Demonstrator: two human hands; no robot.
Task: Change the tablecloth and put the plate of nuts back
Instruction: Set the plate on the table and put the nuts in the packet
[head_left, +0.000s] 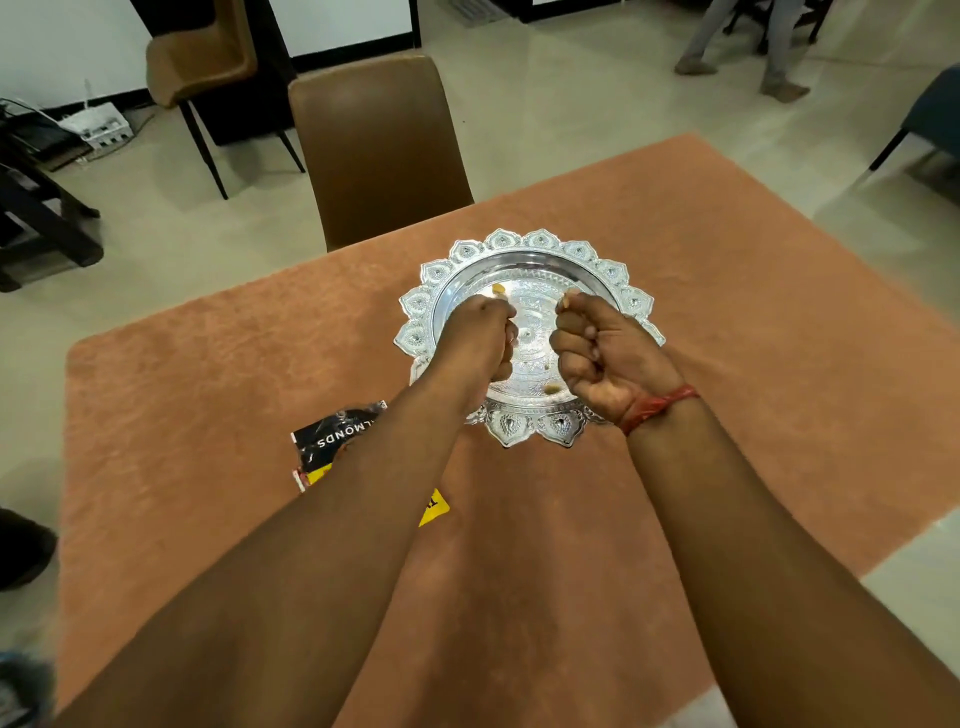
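Observation:
An ornate silver plate (540, 249) with a petal-shaped rim stands in the middle of the orange tablecloth (208, 415) that covers the table. Both my hands hover over the plate as fists. My left hand (480, 338) is curled tight, and a pale nut (498, 289) shows just beyond its knuckles. My right hand (597, 348), with a red thread at the wrist, is also curled, and a nut tip (569, 297) peeks out at its thumb. One small nut (551, 387) lies on the plate's floor.
A black and yellow almond packet (337, 436) lies on the cloth, partly under my left forearm. A brown chair (379, 150) stands at the table's far side, another chair (202, 57) behind it. A person's legs (779, 52) are at the far right.

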